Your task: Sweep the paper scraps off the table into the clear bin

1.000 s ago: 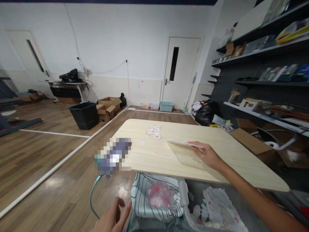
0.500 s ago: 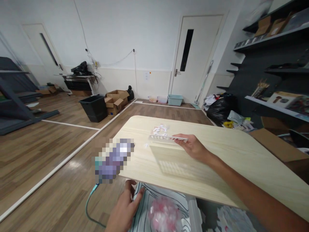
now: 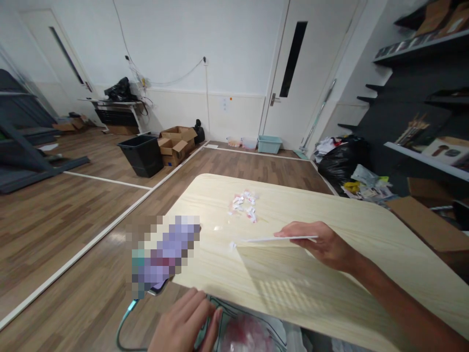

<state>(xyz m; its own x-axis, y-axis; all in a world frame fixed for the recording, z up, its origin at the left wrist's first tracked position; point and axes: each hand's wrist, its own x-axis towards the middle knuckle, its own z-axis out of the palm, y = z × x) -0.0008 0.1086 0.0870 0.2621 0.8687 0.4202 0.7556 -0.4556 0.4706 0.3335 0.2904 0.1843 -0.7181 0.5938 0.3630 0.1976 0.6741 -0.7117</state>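
Note:
My right hand [image 3: 324, 244] pinches a thin white panel [image 3: 280, 239] by its right part, thumb and fingers on either side. The panel is seen nearly edge-on above the table, and its shadow shows a grid of holes. Past its left end lies a small white scrap [image 3: 233, 246]. Farther back is a loose cluster of white paper bits [image 3: 244, 200] with some pink. My left hand [image 3: 186, 318] is low at the table's near edge, fingers bent, thumb apart, with nothing visible in it. Beside it, a clear bag with pink contents [image 3: 244, 335] rests on striped cloth.
The pale wooden table [image 3: 330, 210] fills the middle. At its left edge lies a purple, pixelated device [image 3: 168, 254] with a teal cable [image 3: 122, 318]. An open cardboard box [image 3: 425, 220] stands at the right. A black bin [image 3: 142, 156] and cartons are on the floor beyond.
My right hand has brought the panel nearer and to the right, turning it closer to edge-on. More of the paper bits shows behind it. My left hand's fingers have bent, and the view has shifted.

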